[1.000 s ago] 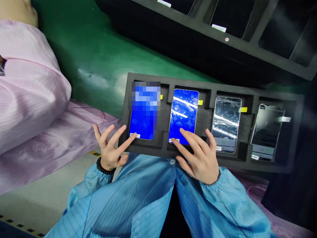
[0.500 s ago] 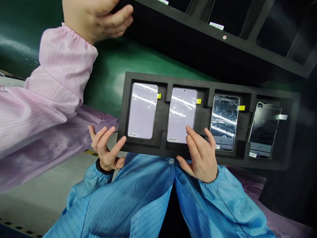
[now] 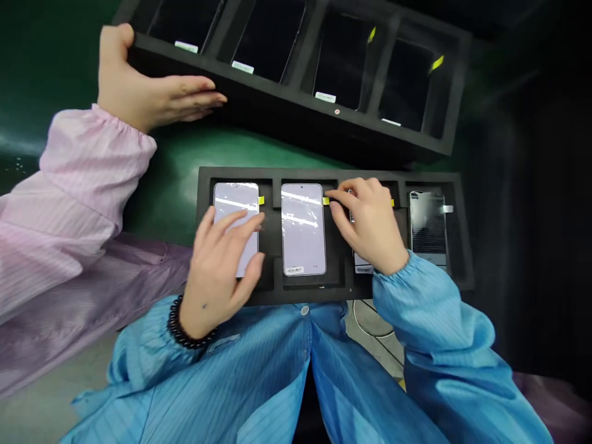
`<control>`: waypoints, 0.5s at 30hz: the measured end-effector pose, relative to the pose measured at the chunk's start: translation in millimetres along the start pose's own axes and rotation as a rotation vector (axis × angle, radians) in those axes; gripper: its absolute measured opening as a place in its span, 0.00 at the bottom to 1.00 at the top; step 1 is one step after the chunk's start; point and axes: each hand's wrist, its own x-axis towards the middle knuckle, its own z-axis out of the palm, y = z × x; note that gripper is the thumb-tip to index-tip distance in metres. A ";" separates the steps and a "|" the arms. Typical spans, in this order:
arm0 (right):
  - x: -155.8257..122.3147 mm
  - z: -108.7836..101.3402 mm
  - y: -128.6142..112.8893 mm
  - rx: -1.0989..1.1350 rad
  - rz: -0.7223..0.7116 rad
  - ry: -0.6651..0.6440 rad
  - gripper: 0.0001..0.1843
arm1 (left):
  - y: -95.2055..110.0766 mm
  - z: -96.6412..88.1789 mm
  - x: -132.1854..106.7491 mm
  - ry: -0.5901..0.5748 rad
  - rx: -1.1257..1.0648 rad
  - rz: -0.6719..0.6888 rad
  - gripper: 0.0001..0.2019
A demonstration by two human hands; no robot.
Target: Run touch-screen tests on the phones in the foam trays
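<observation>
A black foam tray (image 3: 370,296) in front of me holds several phones in separate recesses. My left hand (image 3: 222,265) is open, fingers spread over the leftmost phone (image 3: 231,192), hiding much of its pale screen; contact is unclear. At the upper right edge of the second phone (image 3: 303,240), my right hand (image 3: 370,216) has thumb and forefinger closed around a small yellow tab (image 3: 326,201). That same hand partly covers the third phone (image 3: 363,264). At the far right lies a phone with a dark, reflective screen (image 3: 428,222) and a pale side tab.
A deeper black tray (image 3: 296,92) with dark-screened phones stands beyond mine on the green tabletop (image 3: 185,166). A co-worker's hand (image 3: 148,95) in a pink sleeve (image 3: 92,160) rests at its left end.
My left hand has moved right, over the leftmost phone. My right hand has risen from the second phone's lower edge to its yellow tab. The far tray and co-worker's hand appear farther left.
</observation>
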 end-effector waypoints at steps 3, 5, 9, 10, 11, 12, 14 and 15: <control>18.6 7.1 -6.2 -0.016 -0.032 -0.027 0.17 | 19.9 15.1 3.4 -0.123 0.051 0.028 0.28; 23.7 8.2 -11.9 -0.009 -0.027 -0.039 0.18 | 31.3 22.5 -2.5 -0.207 0.040 0.020 0.31; 24.5 6.5 -17.9 -0.033 -0.020 -0.059 0.22 | 43.7 26.1 -15.5 -0.272 -0.142 -0.091 0.35; 24.3 6.1 -18.5 -0.046 -0.025 -0.066 0.23 | 43.7 25.7 -17.0 -0.272 -0.219 -0.154 0.36; 24.1 5.6 -19.2 -0.062 -0.027 -0.074 0.23 | 42.5 25.1 -17.3 -0.267 -0.312 -0.226 0.36; 24.0 5.2 -20.0 -0.079 -0.025 -0.083 0.24 | 40.5 24.7 -16.4 -0.254 -0.423 -0.302 0.36; 23.6 4.2 -22.1 -0.109 -0.021 -0.108 0.24 | 36.2 24.3 -10.6 -0.209 -0.679 -0.442 0.36; 23.3 3.5 -23.2 -0.119 -0.021 -0.121 0.24 | 34.9 24.5 -5.9 -0.177 -0.806 -0.502 0.37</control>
